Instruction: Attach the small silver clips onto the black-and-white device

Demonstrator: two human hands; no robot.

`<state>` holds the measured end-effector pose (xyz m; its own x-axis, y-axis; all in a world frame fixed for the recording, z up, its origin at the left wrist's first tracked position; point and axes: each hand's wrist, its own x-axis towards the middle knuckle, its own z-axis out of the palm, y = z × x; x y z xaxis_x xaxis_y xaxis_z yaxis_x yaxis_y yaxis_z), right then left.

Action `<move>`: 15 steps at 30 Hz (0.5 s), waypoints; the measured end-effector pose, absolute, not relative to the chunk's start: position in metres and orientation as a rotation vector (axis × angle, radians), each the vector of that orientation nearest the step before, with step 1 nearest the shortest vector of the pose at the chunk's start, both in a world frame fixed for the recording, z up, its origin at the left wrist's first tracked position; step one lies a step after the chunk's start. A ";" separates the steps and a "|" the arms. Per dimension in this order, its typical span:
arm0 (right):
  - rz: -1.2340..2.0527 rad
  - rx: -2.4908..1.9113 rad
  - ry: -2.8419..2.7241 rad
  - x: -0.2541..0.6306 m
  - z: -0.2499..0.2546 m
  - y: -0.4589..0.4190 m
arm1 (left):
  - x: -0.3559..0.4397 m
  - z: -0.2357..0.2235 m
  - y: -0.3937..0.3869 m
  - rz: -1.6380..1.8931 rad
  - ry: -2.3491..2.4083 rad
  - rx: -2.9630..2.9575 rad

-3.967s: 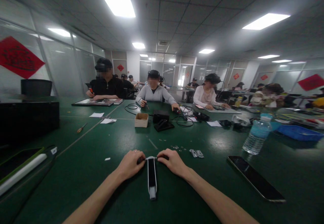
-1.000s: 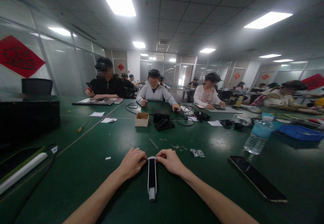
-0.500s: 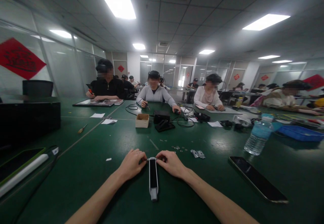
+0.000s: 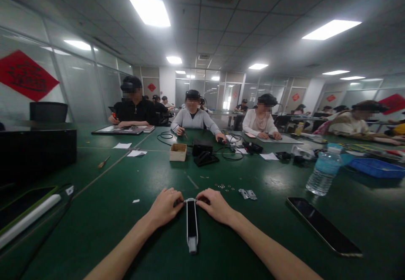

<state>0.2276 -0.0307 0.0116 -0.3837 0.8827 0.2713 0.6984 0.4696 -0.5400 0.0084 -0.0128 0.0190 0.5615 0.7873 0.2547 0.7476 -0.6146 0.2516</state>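
On the green table before me lies a long narrow device, black along its middle with a pale silver rim and a grey block at its near end. My left hand is closed in a pinch at the left side of its far end. From the right, my right hand pinches at the same end, thumb and forefinger together. Any small part between the fingertips is too small to make out. Beyond my right hand lie several small rings and some small silvery metal pieces.
At right are a phone, a water bottle and a blue tray. A small box and a black case with cables stand ahead. A brush lies left. Co-workers sit across the table.
The view has tipped up very slightly, so everything appears a little lower. Both hands keep their pinch at the device's far end, with no other clear movement.
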 end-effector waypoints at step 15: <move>0.435 -1.322 -2.225 0.230 0.012 -0.030 | 0.008 0.018 -0.012 0.523 1.325 2.670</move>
